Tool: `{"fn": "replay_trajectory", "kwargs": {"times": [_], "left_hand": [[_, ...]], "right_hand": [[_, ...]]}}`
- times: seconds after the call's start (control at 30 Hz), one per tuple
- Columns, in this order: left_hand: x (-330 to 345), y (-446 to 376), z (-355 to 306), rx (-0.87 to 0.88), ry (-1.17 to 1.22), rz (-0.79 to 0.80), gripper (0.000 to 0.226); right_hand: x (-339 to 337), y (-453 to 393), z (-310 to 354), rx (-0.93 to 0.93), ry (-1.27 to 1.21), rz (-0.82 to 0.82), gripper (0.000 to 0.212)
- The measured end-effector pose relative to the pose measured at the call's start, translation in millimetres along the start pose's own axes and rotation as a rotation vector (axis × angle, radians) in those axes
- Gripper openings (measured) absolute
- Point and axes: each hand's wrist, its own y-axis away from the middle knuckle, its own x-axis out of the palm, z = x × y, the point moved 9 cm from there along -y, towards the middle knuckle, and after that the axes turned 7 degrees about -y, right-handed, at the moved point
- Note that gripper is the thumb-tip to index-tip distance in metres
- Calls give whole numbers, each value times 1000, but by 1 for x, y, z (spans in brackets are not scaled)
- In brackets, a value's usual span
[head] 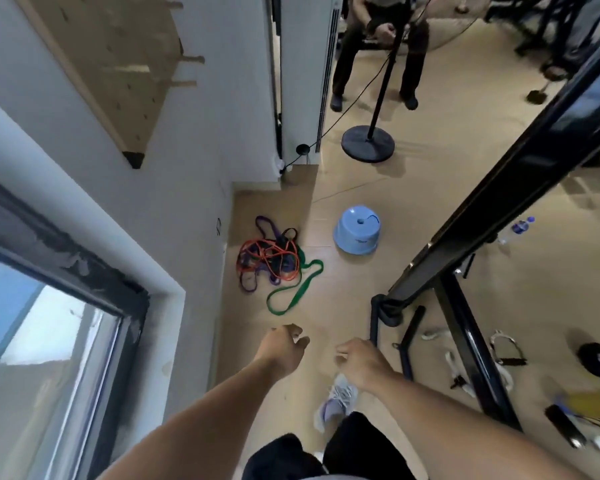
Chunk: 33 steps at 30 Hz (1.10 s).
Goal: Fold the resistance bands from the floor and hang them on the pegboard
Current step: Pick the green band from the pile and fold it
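Since the bands (274, 261) are seen lying in a tangled heap on the floor (413, 188) and the pegs (187, 83) of the pegboard (118, 74) carry nothing, the task is judged to be at its very start: nothing has been folded, nothing has been hung. Orange, purple, black and green loops are mixed together in the heap, and the green band (291, 292) trails out of it toward the hands. Every band is therefore left to be pulled free, folded and carried up to the wall.

Both arms are stretched forward and down. The left hand (284, 348) is held with its fingers loosely curled; nothing is gripped or touched by it. The right hand (359, 358) is likewise loosely curled and nothing is held in it. The two hands are kept apart, with bare floor between them.

The heap is found ahead of both hands, a little to the left of the left hand, near but not yet reached. The pegboard is mounted well above and to the left of the left hand. A blue stool (357, 232) stands ahead of the right hand, just beside the heap.
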Motion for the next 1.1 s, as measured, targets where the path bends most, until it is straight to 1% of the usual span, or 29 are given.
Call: {"fn": "replay_trajectory", "kwargs": {"times": [0.1, 0.23, 0.37, 0.47, 0.53, 0.6, 0.7, 0.8, 0.87, 1.0, 1.1], "left_hand": [[-8, -43, -23, 12, -14, 39, 35], [-27, -103, -61, -1, 6, 53, 37], [-64, -158, -100, -40, 13, 28, 37], [-84, -201, -125, -67, 43, -4, 39], [-89, -222, -137, -90, 82, -2, 41], [-93, -237, -145, -113, 114, -7, 40], [-100, -267, -150, -131, 116, -13, 40], [-108, -299, -153, -142, 79, 4, 41], [-113, -323, -154, -149, 99, 26, 41], [-128, -376, -152, -171, 141, 66, 40], [-145, -410, -153, -180, 162, 76, 40]], "right_hand": [[-26, -37, 6, 2, 11, 8, 39], [-76, -85, 13, -5, 9, 20, 43], [-144, -139, 19, 3, 39, 23, 41], [-203, -178, 30, -11, 49, -34, 43], [-230, -197, 38, -13, 63, -45, 43], [-240, -214, 45, -21, 77, -25, 41], [-244, -237, 59, -45, 121, 38, 30], [-249, -264, 74, -65, 185, 95, 44], [-257, -282, 85, -76, 225, 118, 48], [-295, -330, 112, -62, 269, 133, 49], [-324, -369, 144, -87, 279, 130, 40]]}}
